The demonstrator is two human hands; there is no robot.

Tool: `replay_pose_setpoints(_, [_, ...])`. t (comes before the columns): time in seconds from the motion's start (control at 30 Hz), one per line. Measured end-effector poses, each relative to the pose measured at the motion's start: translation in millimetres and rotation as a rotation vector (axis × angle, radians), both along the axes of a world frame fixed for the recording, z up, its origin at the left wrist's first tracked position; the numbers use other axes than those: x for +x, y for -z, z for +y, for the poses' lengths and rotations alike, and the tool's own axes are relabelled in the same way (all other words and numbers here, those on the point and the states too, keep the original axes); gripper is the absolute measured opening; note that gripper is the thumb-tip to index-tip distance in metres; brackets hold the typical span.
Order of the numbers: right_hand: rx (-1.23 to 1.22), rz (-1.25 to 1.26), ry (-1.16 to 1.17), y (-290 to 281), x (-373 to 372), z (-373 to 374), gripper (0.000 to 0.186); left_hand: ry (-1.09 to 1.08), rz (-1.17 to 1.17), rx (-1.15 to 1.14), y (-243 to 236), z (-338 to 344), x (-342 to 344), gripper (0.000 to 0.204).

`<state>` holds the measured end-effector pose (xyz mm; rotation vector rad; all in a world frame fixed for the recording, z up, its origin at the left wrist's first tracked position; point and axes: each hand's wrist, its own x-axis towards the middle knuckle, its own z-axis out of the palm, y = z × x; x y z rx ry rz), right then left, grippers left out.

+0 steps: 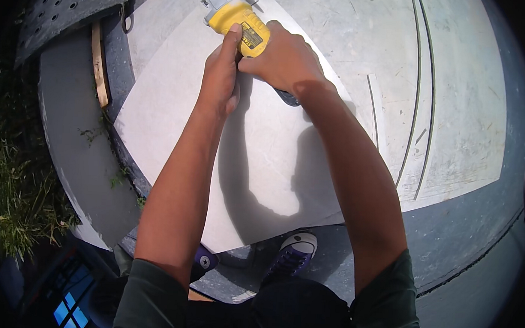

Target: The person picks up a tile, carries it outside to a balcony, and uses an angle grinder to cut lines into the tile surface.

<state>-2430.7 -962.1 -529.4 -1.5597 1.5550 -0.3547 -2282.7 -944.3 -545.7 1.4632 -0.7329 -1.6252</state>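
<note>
Near the top of the head view, a yellow handheld power tool (226, 17) with a grey metal head is held in both hands above a large white sheet (176, 92). My left hand (221, 71) is closed at its left side, the thumb lying up along the yellow casing. From the right, my right hand (286, 56) wraps over the body of the tool, and a dark end shows below that hand. Whatever cutting part the tool has is too small to make out. Shadows of my arms and the tool fall across the sheet.
A larger pale board (464, 104) lies to the right, with two long thin dark strips (419, 83) and a narrow white strip (374, 108) on it. A perforated dark panel (73, 8), a wooden stick (100, 64) and grass (15, 173) are at left. My shoe (296, 250) is by the sheet's near edge.
</note>
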Motion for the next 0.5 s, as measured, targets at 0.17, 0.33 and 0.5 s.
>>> replay_pose_setpoints(0.17, [0.022, 0.036, -0.065, -8.9, 2.2, 1.4, 0.068, -0.077, 0.117, -0.093, 3.4, 8.7, -0.9, 0.074])
replay_pose_setpoints(0.33, [0.013, 0.057, -0.089, -7.9, 1.0, 2.0, 0.069, -0.162, 0.119, -0.092, 6.0, 10.8, -4.0, 0.07])
replay_pose_setpoints(0.5, [0.011, 0.047, -0.088, -5.2, -0.1, 3.5, 0.069, -0.081, 0.115, -0.07, 4.0, 12.0, -1.5, 0.073])
